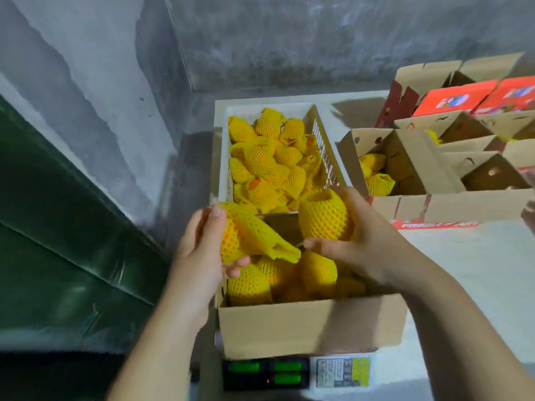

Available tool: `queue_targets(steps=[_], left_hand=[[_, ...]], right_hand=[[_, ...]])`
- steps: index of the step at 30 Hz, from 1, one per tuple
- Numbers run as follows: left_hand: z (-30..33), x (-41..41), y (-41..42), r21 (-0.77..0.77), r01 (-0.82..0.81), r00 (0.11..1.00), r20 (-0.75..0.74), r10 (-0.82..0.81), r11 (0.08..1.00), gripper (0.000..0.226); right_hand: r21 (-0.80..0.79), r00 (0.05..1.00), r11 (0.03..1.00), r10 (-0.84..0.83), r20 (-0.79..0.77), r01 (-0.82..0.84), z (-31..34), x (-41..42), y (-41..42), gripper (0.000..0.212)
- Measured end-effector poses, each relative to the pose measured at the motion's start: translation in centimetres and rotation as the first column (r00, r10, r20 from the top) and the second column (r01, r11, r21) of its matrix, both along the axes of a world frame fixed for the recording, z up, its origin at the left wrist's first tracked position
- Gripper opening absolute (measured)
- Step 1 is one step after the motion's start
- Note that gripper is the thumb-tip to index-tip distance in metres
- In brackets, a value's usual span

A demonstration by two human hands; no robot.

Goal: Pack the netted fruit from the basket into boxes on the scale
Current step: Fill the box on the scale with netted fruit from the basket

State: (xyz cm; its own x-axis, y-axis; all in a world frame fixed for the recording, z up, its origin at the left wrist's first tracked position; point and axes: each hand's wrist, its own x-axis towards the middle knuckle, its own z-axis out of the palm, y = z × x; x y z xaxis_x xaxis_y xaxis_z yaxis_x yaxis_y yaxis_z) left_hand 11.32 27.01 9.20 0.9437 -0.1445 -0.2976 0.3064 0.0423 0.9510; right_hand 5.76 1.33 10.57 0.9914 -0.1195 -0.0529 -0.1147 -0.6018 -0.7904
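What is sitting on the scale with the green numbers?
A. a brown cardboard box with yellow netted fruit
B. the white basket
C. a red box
A: the brown cardboard box holding yellow netted fruit sits right on top of the scale.
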Motion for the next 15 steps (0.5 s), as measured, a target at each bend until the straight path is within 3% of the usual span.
queue_targets(steps=[2, 3, 5, 7, 10, 15], left_hand=[[-0.3, -1.6, 1.0, 0.020, 0.016, 0.999, 0.039, -0.017, 1.000, 0.039], [-0.4, -2.3, 1.2, 0.037, 0.017, 0.996, 0.089, -0.020, 0.999, 0.035], [-0.4, -3.7, 1.1, 0.048, 0.000, 0.979, 0.201, -0.010, 0.999, 0.036], [-0.2, -4.9, 0.8, 0.056, 0.001, 0.958, 0.286, -0.017, 0.998, 0.047], [0.5, -6.5, 0.9, -0.035, 0.044, 0.955, 0.294, -0.032, 0.998, 0.040], [1.0, -7.9, 3.3, -0.226, 0.122, 0.981, 0.173, -0.084, 0.966, 0.030]], right_hand=[[-0.085, 0.995, 0.992, -0.090, 0.035, 0.093, 0.0, -2.2, 2.3, 0.093], [-0.043, 0.979, 0.987, -0.145, 0.146, 0.153, 0.3, -3.0, 4.0, 0.080], [0.165, 0.888, 0.968, -0.239, 0.392, 0.188, 1.3, -4.3, 7.7, 0.036], [0.145, 0.839, 0.981, -0.186, 0.511, 0.129, 2.0, -5.4, 11.2, 0.013], [0.026, 0.886, 0.996, -0.090, 0.454, 0.088, 1.9, -6.9, 14.7, 0.013], [0.037, 0.886, 0.990, -0.136, 0.444, 0.134, 1.9, -8.3, 15.5, 0.022]])
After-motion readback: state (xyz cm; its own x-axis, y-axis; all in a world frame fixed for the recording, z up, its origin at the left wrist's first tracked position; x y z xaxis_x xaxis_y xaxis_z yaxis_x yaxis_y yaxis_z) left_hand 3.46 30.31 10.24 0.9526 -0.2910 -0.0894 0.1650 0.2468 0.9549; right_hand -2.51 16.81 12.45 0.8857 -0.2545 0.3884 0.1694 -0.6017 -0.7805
